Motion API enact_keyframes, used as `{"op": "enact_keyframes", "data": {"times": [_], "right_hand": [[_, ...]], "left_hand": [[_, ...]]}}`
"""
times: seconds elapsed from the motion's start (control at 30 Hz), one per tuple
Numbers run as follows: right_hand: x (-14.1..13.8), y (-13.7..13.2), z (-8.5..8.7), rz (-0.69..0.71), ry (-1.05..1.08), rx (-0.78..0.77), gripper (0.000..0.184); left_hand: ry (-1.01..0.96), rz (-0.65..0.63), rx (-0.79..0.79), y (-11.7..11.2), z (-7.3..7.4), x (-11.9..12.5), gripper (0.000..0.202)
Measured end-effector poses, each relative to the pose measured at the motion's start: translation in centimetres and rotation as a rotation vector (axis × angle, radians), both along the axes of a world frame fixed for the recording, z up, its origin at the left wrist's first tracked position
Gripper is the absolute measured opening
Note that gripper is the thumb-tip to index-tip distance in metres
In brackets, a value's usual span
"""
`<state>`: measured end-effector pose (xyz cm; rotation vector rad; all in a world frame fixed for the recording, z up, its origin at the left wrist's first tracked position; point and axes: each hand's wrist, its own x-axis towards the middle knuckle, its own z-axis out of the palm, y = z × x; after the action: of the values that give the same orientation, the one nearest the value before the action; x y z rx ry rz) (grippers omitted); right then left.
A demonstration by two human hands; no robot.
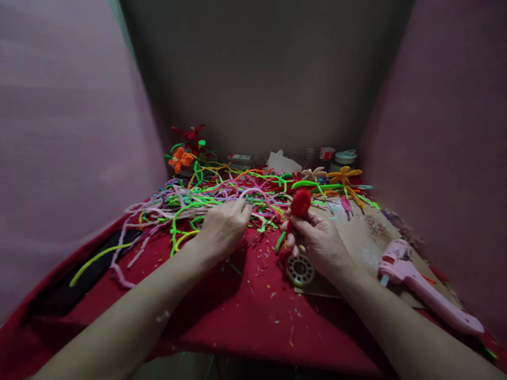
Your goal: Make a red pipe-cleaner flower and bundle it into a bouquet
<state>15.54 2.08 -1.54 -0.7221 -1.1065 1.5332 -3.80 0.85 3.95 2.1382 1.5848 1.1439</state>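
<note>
Right hand [315,236] pinches a fuzzy red petal [301,203], base partly covered; left hand [222,226] is bunched at the pipe cleaners [212,196], tips hidden, so can't tell if it's gripping any.

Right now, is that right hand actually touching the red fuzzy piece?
Touching. The head view shows the right hand holding the red fuzzy piece, its thumb pressed against it.
</note>
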Motion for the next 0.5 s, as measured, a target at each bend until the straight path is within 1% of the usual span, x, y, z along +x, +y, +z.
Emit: {"op": "enact_keyframes", "data": {"times": [0.03,0.1,0.17,0.23,0.3,0.37,0.43,0.5], "right_hand": [[0.0,0.0,0.1,-0.002,-0.004,-0.003,0.019],[0.0,0.0,0.2,-0.001,-0.007,-0.007,0.019],[0.0,0.0,0.3,-0.001,0.003,-0.013,0.019],[0.1,0.0,0.4,-0.006,0.014,-0.025,0.018],[0.1,0.0,0.4,-0.009,0.012,-0.036,0.017],[0.2,0.1,0.4,-0.005,0.011,-0.035,0.016],[0.2,0.2,0.2,0.006,0.024,-0.032,0.016],[0.3,0.4,0.1,0.034,0.057,-0.050,0.016]], "left_hand": [[0.091,-0.036,0.019,0.0,-0.1,-0.2,0.011],[0.284,-0.099,0.018,0.3,-0.5,-0.5,0.013],[0.409,-0.111,-0.070,0.8,-1.3,-0.6,0.016],[0.490,-0.079,-0.182,1.3,-2.4,-0.5,0.015],[0.498,-0.047,-0.252,1.8,-3.4,-0.2,0.013],[0.467,-0.043,-0.288,2.0,-3.8,0.1,0.010],[0.393,-0.060,-0.300,1.9,-3.3,0.1,0.012],[0.259,-0.072,-0.287,1.5,-2.3,-0.1,0.014]]}}
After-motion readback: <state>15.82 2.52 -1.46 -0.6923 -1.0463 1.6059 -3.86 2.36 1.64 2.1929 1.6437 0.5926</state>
